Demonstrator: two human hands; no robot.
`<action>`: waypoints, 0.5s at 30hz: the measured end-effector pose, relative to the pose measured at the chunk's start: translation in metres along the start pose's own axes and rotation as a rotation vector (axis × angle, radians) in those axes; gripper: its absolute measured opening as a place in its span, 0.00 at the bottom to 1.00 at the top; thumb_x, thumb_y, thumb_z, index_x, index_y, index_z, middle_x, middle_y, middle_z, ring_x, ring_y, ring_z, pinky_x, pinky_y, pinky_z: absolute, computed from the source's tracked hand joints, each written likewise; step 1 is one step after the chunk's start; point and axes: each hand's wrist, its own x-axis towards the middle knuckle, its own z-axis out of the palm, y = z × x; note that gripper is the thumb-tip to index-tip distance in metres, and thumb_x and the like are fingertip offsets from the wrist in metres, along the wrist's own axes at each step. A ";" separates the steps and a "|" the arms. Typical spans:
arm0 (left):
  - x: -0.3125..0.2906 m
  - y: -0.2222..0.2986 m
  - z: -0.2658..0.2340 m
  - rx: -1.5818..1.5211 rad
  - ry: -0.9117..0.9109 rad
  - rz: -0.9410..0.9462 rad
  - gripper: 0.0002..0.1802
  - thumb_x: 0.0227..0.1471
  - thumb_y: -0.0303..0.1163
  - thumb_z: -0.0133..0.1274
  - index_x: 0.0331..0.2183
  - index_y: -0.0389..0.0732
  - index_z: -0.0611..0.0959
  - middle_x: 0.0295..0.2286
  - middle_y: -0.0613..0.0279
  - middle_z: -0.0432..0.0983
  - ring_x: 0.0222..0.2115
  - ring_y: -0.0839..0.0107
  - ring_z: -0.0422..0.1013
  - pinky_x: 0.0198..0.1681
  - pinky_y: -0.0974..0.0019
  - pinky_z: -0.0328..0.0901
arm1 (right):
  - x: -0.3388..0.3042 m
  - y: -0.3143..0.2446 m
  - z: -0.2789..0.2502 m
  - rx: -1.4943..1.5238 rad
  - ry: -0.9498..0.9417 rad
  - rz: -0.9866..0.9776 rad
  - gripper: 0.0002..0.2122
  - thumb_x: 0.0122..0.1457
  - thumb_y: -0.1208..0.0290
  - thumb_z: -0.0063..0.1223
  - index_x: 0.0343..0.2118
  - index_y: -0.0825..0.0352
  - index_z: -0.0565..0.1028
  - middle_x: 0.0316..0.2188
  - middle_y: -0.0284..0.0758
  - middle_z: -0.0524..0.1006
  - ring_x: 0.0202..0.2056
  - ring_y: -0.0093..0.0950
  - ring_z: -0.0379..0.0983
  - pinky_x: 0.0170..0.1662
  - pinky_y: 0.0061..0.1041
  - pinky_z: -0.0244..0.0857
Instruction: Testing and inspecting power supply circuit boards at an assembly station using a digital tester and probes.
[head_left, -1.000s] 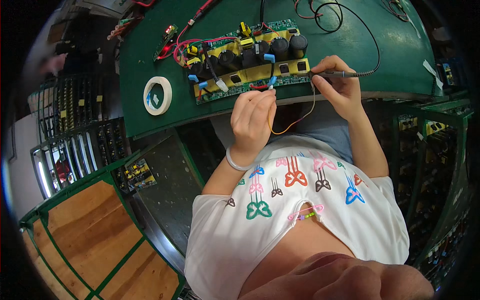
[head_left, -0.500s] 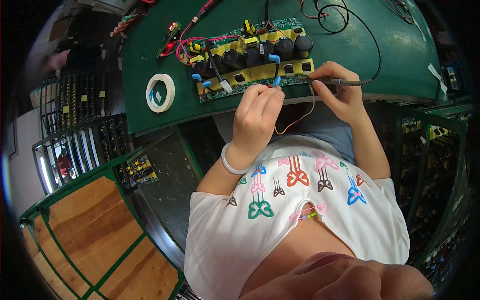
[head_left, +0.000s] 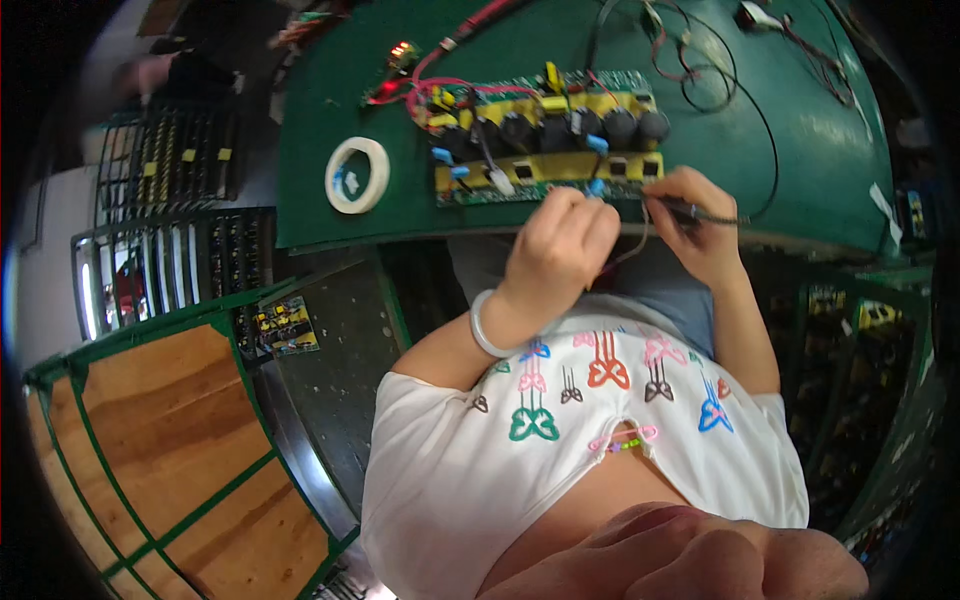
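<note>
A long circuit board (head_left: 545, 168) with a row of black capacitors (head_left: 555, 133) and yellow strips lies on the green worktop. At its front edge, my left hand (head_left: 565, 245) is closed in a pinch just below a blue part (head_left: 596, 187); whatever its fingertips hold is hidden. My right hand (head_left: 705, 235) grips a pen-shaped test probe (head_left: 682, 209) between thumb and fingers. The probe's tip end is at the board's front right corner, its exact contact hidden. A thin wire (head_left: 640, 240) hangs from beside the probe toward my left hand.
A roll of white tape (head_left: 378, 178) lies left of the board on the green worktop (head_left: 310, 215). Behind it, a small board with lit red lights (head_left: 400, 55) joins pink-red wires. The probe's black cable (head_left: 772, 150) loops at right. Wooden panels (head_left: 180, 410) stand lower left.
The whole view has shifted, so the board and tape appear further right. My left hand has turned slightly at the board's edge; my right hand still holds the probe at the corner.
</note>
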 end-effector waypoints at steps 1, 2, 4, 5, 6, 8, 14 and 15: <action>-0.003 -0.001 -0.001 0.039 -0.030 0.004 0.15 0.39 0.23 0.56 0.35 0.33 0.80 0.32 0.55 0.76 0.36 0.56 0.72 0.40 0.61 0.71 | 0.000 0.001 0.003 0.021 0.001 -0.001 0.06 0.52 0.87 0.56 0.33 0.71 0.77 0.25 0.35 0.74 0.26 0.25 0.71 0.30 0.23 0.63; -0.003 0.000 -0.002 0.071 -0.079 0.009 0.15 0.39 0.24 0.54 0.35 0.33 0.79 0.32 0.54 0.76 0.36 0.57 0.72 0.41 0.61 0.70 | 0.000 0.000 0.002 -0.004 -0.003 0.011 0.06 0.51 0.87 0.56 0.32 0.71 0.77 0.24 0.35 0.74 0.25 0.25 0.70 0.29 0.23 0.63; -0.007 0.000 0.003 0.011 -0.095 -0.013 0.16 0.39 0.24 0.54 0.36 0.32 0.78 0.32 0.54 0.75 0.36 0.56 0.72 0.41 0.61 0.70 | -0.004 0.003 0.003 -0.021 0.024 -0.003 0.08 0.49 0.87 0.58 0.32 0.69 0.78 0.23 0.37 0.74 0.24 0.31 0.71 0.27 0.26 0.64; -0.011 0.001 0.005 0.030 -0.068 -0.024 0.15 0.39 0.23 0.55 0.35 0.32 0.79 0.32 0.54 0.75 0.36 0.56 0.72 0.41 0.60 0.70 | -0.005 0.002 0.006 -0.013 0.021 0.024 0.08 0.49 0.86 0.58 0.31 0.69 0.78 0.23 0.38 0.74 0.23 0.32 0.71 0.27 0.26 0.65; -0.011 0.002 0.003 0.014 -0.053 -0.023 0.14 0.40 0.23 0.55 0.35 0.32 0.79 0.32 0.53 0.76 0.36 0.56 0.72 0.41 0.61 0.71 | -0.006 0.002 0.006 -0.029 0.015 0.015 0.07 0.49 0.87 0.58 0.31 0.69 0.77 0.23 0.39 0.74 0.23 0.32 0.72 0.28 0.26 0.65; -0.013 0.006 0.006 -0.028 -0.012 -0.035 0.13 0.41 0.23 0.55 0.35 0.32 0.79 0.33 0.53 0.76 0.36 0.57 0.72 0.40 0.61 0.71 | -0.008 -0.009 0.005 -0.037 0.028 0.032 0.07 0.49 0.88 0.58 0.31 0.70 0.77 0.23 0.38 0.74 0.24 0.31 0.73 0.28 0.26 0.66; -0.011 0.010 0.007 0.016 0.004 -0.032 0.13 0.41 0.22 0.55 0.34 0.31 0.79 0.33 0.53 0.76 0.36 0.58 0.72 0.40 0.62 0.71 | -0.008 -0.009 0.004 -0.026 0.057 0.000 0.08 0.48 0.88 0.58 0.30 0.71 0.76 0.23 0.38 0.74 0.24 0.31 0.73 0.29 0.26 0.66; -0.011 0.010 0.006 0.010 -0.001 -0.032 0.13 0.41 0.22 0.55 0.34 0.31 0.79 0.33 0.53 0.76 0.36 0.58 0.72 0.40 0.62 0.71 | -0.008 -0.010 0.001 -0.020 0.075 -0.049 0.08 0.48 0.89 0.58 0.30 0.71 0.76 0.23 0.38 0.75 0.23 0.32 0.73 0.28 0.27 0.65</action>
